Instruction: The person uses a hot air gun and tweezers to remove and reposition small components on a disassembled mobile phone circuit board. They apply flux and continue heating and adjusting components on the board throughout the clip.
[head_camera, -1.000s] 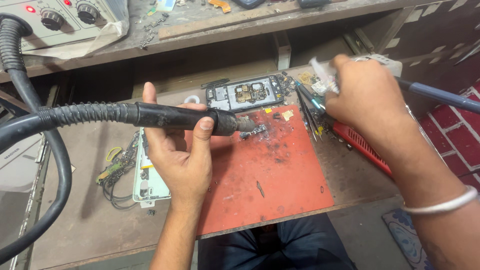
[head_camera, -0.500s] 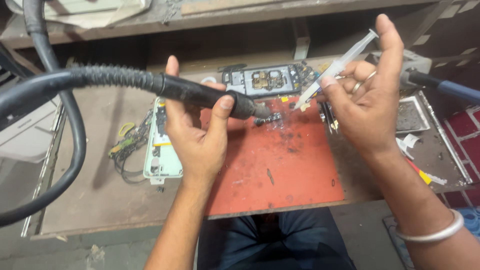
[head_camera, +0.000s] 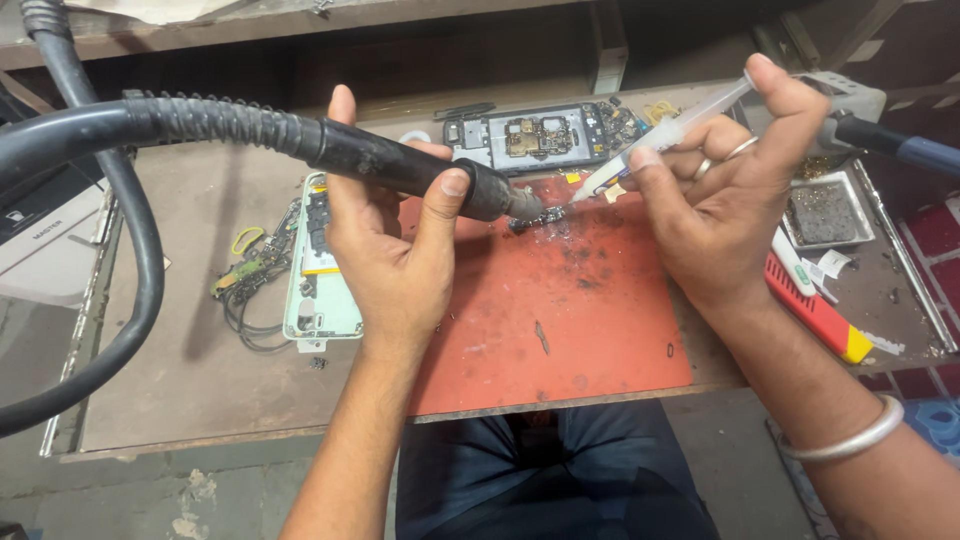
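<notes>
My red mat (head_camera: 560, 310) lies in the middle of the bench (head_camera: 180, 390), and an open phone (head_camera: 535, 135) lies just past its far edge, with another phone frame (head_camera: 315, 290) off its left edge. My left hand (head_camera: 395, 260) is wrapped tight around a black hose tool (head_camera: 400, 165), and its tip points down at a small part (head_camera: 540, 217) on the far end of the mat. My right hand (head_camera: 725, 195) is closed around a syringe (head_camera: 660, 135), and its tip is just beside that small part.

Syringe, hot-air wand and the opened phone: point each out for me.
syringe (head_camera: 655, 135), head view, on its clear barrel.
hot-air wand (head_camera: 400, 165), head view, on its black handle.
opened phone (head_camera: 540, 135), head view, on its exposed circuit board.
</notes>
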